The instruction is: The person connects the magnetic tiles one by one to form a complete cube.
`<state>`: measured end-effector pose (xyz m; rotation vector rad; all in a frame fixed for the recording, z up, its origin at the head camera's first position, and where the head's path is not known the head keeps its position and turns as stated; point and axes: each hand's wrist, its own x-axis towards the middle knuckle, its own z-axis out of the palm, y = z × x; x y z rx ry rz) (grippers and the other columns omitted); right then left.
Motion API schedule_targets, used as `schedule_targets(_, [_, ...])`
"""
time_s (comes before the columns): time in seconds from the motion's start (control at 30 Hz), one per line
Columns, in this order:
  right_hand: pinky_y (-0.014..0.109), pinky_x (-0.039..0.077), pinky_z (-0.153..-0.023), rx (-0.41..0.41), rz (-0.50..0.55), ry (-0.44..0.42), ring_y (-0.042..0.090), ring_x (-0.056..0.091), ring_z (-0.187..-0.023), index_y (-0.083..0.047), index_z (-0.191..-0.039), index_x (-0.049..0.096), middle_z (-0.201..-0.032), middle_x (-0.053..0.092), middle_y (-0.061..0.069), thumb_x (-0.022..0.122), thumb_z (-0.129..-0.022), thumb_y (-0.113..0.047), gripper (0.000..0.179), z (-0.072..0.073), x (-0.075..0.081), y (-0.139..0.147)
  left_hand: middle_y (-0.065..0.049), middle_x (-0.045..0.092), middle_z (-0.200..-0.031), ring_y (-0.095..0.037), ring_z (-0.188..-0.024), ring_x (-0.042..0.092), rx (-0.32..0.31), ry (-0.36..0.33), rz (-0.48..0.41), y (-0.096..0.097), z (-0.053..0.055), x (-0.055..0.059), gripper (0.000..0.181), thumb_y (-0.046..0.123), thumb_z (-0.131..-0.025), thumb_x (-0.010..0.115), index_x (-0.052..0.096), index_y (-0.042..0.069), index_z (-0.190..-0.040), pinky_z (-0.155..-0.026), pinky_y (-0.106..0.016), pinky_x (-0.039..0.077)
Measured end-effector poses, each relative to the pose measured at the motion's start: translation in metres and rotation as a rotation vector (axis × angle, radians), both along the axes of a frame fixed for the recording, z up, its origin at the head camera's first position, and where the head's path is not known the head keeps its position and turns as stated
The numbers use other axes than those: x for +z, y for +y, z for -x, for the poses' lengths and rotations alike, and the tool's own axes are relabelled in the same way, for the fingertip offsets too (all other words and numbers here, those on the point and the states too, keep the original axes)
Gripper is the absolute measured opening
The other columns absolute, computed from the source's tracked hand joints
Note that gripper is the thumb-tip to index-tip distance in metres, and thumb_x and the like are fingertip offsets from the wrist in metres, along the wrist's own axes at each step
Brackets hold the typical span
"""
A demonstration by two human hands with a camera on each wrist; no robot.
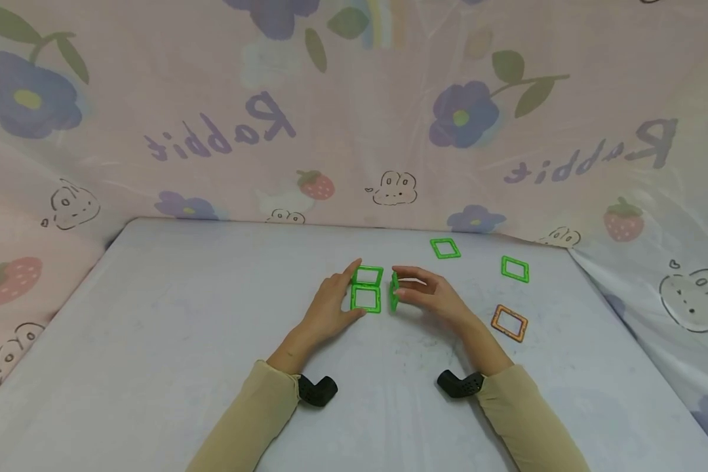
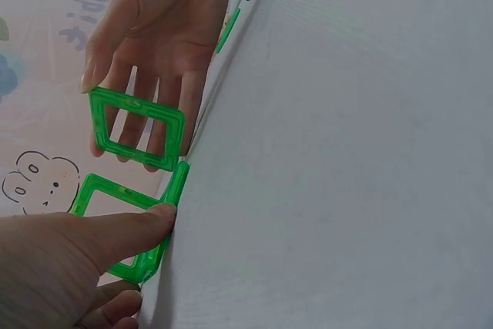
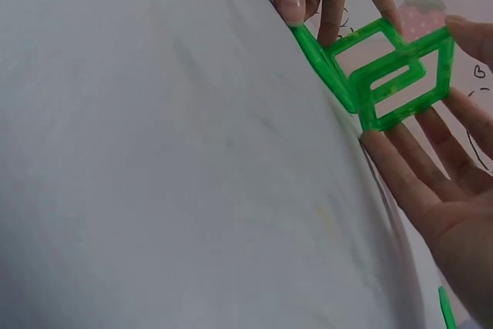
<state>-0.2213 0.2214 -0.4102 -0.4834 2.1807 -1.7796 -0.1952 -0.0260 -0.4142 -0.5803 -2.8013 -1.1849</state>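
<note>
My left hand (image 1: 328, 301) grips two joined green square magnetic tiles, thumb at the near edge and fingers around the far left side. One hollow tile (image 1: 379, 299) lies flat on the table; the second tile (image 1: 368, 267) stands up from its far edge. To their right, my right hand (image 1: 433, 295) pinches a third green tile (image 1: 394, 292) on edge between thumb and fingertips. In the left wrist view this held tile (image 2: 139, 157) is beside the joined pair, with the right palm behind it. The right wrist view shows it overlapping the standing tile.
On the right of the white table (image 1: 212, 328) lie a far green tile (image 1: 438, 249), another green tile (image 1: 528, 272) and an orange tile (image 1: 497, 317). A patterned cloth (image 1: 354, 131) hangs behind the table and along its sides.
</note>
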Motion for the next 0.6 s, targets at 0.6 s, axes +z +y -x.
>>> schedule_targets(0.6, [0.026, 0.048, -0.093, 0.044, 0.028, -0.019, 0.027, 0.050, -0.129, -0.006, -0.140, 0.045, -0.143, 0.046, 0.014, 0.069, -0.089, -0.016, 0.057, 0.000, 0.001, -0.012, -0.018, 0.054, -0.129, -0.031, -0.110, 0.048, -0.003, -0.005, -0.015, 0.000, 0.001, -0.001, 0.091, 0.017, -0.081, 0.077, 0.022, 0.018, -0.153, -0.095, -0.047, 0.042])
